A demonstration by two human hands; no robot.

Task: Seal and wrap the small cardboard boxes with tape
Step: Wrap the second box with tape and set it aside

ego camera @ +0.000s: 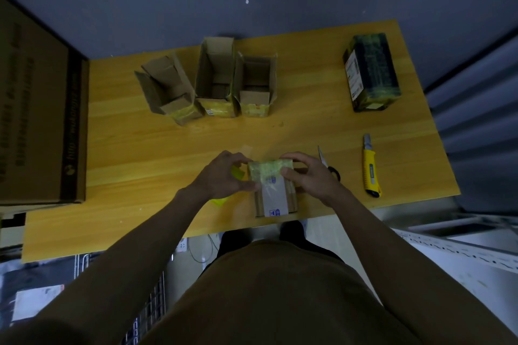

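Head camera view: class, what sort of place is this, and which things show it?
Probably a small packing or storage room: open cardboard boxes on a wooden table, a yellow utility knife, and metal shelving alongside.

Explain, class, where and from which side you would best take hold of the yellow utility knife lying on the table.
Probably grip the yellow utility knife around its handle's middle, coming from above with the right hand. It lies flat, lengthwise away from the person, the blade end at the far tip, with bare table on its right.

On the table (126, 131), 3 open boxes (215, 81) stand in a row at the back; a wrapped box (371, 71) sits back right. Near the front edge lies a small box (273, 187), with scissors (329, 164) just right of it, then a knife (370, 166).
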